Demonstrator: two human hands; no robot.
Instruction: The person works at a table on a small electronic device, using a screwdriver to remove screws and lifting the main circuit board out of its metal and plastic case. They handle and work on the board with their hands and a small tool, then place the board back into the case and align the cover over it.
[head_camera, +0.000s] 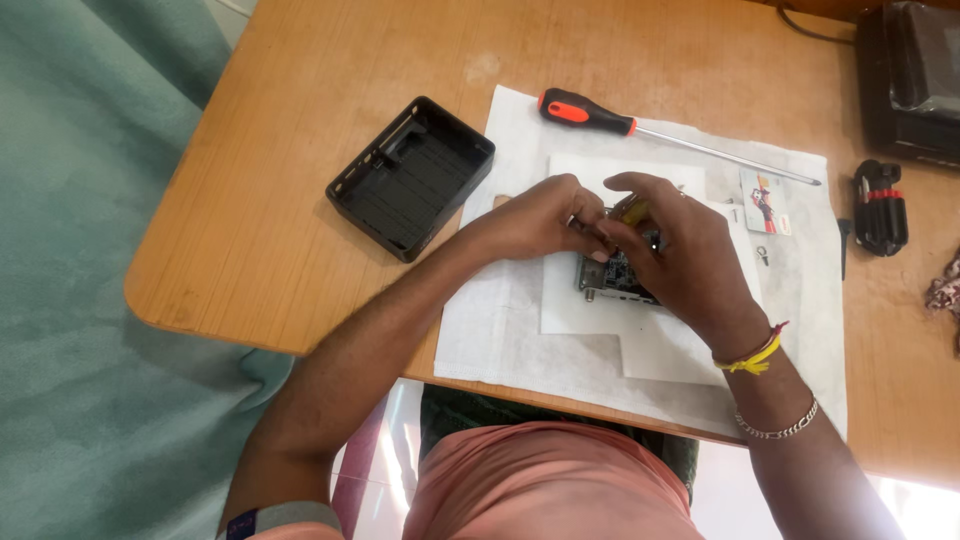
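A small dark circuit board (605, 278) lies on a white cloth (520, 330) in the middle of the wooden table (260, 240). My left hand (545, 215) pinches at the board's upper left edge. My right hand (680, 255) covers the board's right side and grips a small yellow-handled tool (632, 210) between its fingers, tip down at the board. Both hands touch each other over the board. Most of the board is hidden under my right hand.
An empty black plastic case half (410, 177) sits left of the cloth. A long screwdriver with a red and black handle (590, 112) lies at the cloth's far edge. A small printed card (766, 202), a tiny screw (762, 255), a black tool bundle (882, 206) and a black box (910, 75) are at right.
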